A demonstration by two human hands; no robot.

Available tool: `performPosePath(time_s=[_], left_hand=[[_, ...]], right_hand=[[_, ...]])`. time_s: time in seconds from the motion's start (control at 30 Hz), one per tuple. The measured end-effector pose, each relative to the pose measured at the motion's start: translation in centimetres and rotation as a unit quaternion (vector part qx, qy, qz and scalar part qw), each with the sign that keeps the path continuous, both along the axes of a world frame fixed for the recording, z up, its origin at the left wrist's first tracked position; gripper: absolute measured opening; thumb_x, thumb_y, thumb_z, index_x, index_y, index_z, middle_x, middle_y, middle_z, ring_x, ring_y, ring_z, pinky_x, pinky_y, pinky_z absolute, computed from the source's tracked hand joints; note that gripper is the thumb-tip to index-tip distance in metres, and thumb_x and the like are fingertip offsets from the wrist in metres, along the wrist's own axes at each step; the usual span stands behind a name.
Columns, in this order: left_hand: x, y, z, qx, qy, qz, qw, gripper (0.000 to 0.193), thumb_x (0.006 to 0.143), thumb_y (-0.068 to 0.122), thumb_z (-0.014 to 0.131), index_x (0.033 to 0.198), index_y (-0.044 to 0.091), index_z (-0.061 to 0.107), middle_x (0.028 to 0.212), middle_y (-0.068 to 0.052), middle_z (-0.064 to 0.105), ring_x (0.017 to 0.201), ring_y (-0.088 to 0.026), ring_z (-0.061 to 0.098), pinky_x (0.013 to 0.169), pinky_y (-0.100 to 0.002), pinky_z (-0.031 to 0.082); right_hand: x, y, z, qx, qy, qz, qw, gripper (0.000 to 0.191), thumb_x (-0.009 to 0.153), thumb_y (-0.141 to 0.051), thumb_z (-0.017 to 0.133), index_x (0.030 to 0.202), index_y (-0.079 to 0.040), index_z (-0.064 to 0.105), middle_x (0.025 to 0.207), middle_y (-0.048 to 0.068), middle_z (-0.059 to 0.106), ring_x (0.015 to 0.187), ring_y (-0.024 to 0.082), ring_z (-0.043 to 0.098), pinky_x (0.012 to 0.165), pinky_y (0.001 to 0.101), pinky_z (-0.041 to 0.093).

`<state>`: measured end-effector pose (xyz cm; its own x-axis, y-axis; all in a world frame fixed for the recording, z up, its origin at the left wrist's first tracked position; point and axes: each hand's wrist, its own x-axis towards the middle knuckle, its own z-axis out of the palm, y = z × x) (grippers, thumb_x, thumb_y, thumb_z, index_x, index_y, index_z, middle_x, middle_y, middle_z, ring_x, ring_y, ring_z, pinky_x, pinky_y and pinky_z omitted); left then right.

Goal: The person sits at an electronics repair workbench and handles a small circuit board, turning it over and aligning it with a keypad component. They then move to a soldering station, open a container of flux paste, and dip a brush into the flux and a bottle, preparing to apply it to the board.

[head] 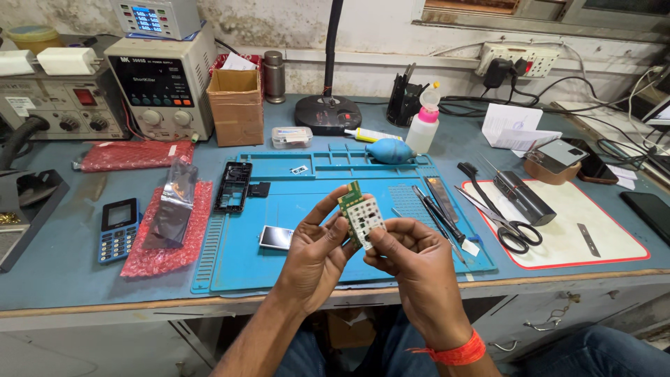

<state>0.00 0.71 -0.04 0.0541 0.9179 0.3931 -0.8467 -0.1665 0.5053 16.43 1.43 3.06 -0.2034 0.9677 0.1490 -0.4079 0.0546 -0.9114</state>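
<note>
Over on the far left you've got the bench power supply [162, 87] stacked against the wall, and near it a blue keypad phone front [118, 229] lying beside a red bubble-wrap sheet [169, 241] with a silvery antistatic bag [172, 204] on top. Next along, the open cardboard box [236, 105] has some paper poking out the back; can't tell what else is inside. On the blue repair mat [314, 209] sits an empty black phone frame [232, 186], and a small screen [276, 237] lies just by your left hand [317, 255]. That hand is pinching the green circuit board [360, 213] with thumb and fingers, held up over the mat; the board's face carries a white dotted keypad membrane. Your right hand [419, 269] grips its near edge, thumb pressed on the membrane. Further right, scissors [506, 227] rest on the white pad [593, 230].
</note>
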Motion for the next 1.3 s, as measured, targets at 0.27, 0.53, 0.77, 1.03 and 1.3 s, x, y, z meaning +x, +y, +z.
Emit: performPosePath(time_s=[0.27,0.53,0.77,1.03,1.3], left_hand=[[0.0,0.2,-0.5,-0.005,0.000,0.000,1.000,0.053,0.095,0.009,0.070,0.146,0.010,0.055,0.138,-0.018,0.063,0.125,-0.027,0.063,0.105,-0.041,0.056],[0.1,0.1,-0.2,-0.013,0.002,0.003,1.000,0.054,0.092,0.011,0.071,0.143,0.011,0.054,0.140,-0.018,0.062,0.129,-0.030,0.061,0.105,-0.043,0.057],[0.2,0.1,-0.3,-0.011,-0.009,0.001,1.000,0.056,0.093,0.011,0.071,0.145,0.011,0.053,0.139,-0.018,0.062,0.130,-0.031,0.060,0.104,-0.042,0.057],[0.1,0.3,-0.6,-0.018,-0.001,0.011,1.000,0.058,0.090,0.012,0.073,0.144,0.011,0.053,0.137,-0.018,0.063,0.130,-0.030,0.061,0.101,-0.041,0.058],[0.1,0.3,-1.0,-0.007,-0.001,0.015,1.000,0.059,0.089,0.015,0.077,0.143,0.011,0.055,0.136,-0.017,0.064,0.129,-0.029,0.062,0.101,-0.040,0.058]], right_hand=[[-0.4,-0.5,0.5,0.052,-0.058,-0.026,0.997,0.023,0.086,-0.010,0.077,0.103,0.006,0.072,0.086,0.010,0.076,0.070,0.014,0.072,0.068,0.0304,0.063],[-0.5,-1.0,1.4,0.067,-0.101,-0.034,0.992,0.023,0.085,-0.010,0.077,0.102,0.007,0.074,0.086,0.010,0.078,0.071,0.014,0.073,0.068,0.0292,0.063],[-0.5,-0.8,0.8,0.067,-0.078,-0.029,0.994,0.023,0.086,-0.010,0.077,0.102,0.007,0.074,0.084,0.011,0.076,0.072,0.014,0.073,0.069,0.0290,0.063],[-0.6,-0.5,0.4,0.081,-0.101,-0.042,0.991,0.022,0.085,-0.009,0.078,0.100,0.006,0.075,0.084,0.010,0.077,0.072,0.014,0.073,0.069,0.0276,0.062],[-0.9,-0.5,-0.1,0.085,-0.081,-0.050,0.992,0.021,0.084,-0.007,0.079,0.100,0.007,0.074,0.084,0.011,0.077,0.072,0.013,0.072,0.068,0.0279,0.062]])
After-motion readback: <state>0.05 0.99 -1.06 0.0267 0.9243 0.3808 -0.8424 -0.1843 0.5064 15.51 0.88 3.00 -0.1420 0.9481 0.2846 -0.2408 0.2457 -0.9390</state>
